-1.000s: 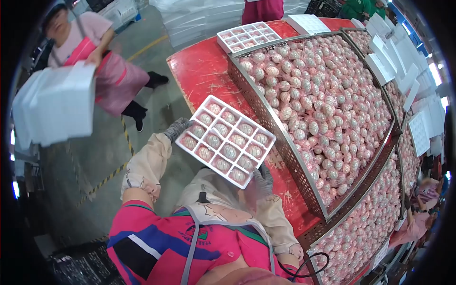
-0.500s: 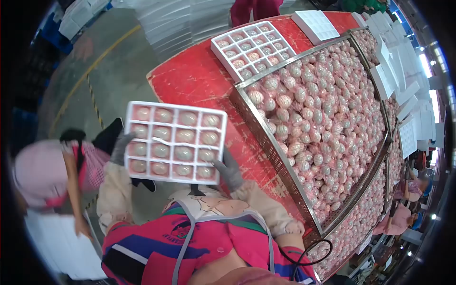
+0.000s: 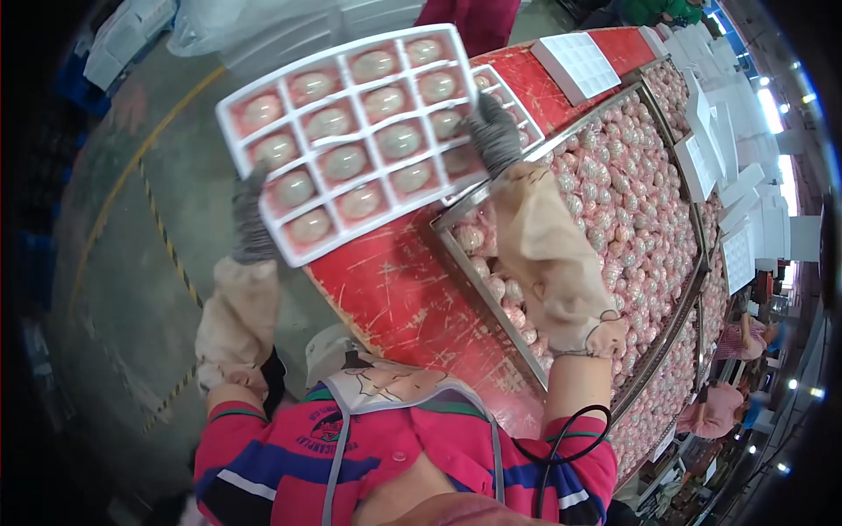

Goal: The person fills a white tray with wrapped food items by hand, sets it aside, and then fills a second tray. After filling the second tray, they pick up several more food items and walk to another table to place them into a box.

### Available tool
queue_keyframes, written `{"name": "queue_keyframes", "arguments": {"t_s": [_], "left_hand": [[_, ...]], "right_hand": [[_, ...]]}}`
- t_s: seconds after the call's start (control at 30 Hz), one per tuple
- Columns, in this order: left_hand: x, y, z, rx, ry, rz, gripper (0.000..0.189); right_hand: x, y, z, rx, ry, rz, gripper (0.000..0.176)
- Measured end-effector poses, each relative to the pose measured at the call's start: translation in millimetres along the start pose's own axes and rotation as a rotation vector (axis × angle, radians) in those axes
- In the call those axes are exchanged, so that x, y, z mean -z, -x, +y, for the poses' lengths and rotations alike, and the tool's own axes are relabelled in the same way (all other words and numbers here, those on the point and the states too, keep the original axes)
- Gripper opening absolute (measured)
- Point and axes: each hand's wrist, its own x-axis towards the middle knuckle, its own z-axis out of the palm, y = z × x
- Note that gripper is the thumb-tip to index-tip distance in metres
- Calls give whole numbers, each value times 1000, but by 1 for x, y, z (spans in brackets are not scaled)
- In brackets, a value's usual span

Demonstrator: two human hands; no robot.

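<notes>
Foam egg tray (image 3: 377, 225) has shifted toward upper left, partly hiding another tray (image 3: 519, 103); your left hand (image 3: 254, 210) and right hand (image 3: 494, 131) clasp its edges.

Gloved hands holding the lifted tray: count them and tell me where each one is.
2. The left hand is at the tray's left edge, the right hand at its right edge. Some of their fingers may be hidden behind it.

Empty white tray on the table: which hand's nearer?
Right: the right hand is below-left of the empty tray in view; the left hand, farther left and lower.
</notes>
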Motion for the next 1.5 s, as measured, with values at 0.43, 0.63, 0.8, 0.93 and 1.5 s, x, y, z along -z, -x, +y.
{"name": "queue_keyframes", "arguments": {"t_s": [0.43, 0.63, 0.8, 0.93, 1.5], "left_hand": [[-42, -125, -186, 141, -180, -65, 50], [-37, -110, -225, 103, -665, -69, 85], [-47, -102, -215, 259, -637, -47, 89], [-22, -116, -250, 200, -621, -32, 92], [83, 102, -140, 298, -780, -10, 36]], "right_hand": [[123, -164, 166, -73, 399, 16, 35], [115, -170, 205, -144, 514, -125, 47], [103, -149, 203, -141, 726, -79, 50], [95, -127, 165, -69, 880, 17, 55], [1, 317, 25, 542, 369, 247, 24]]}}
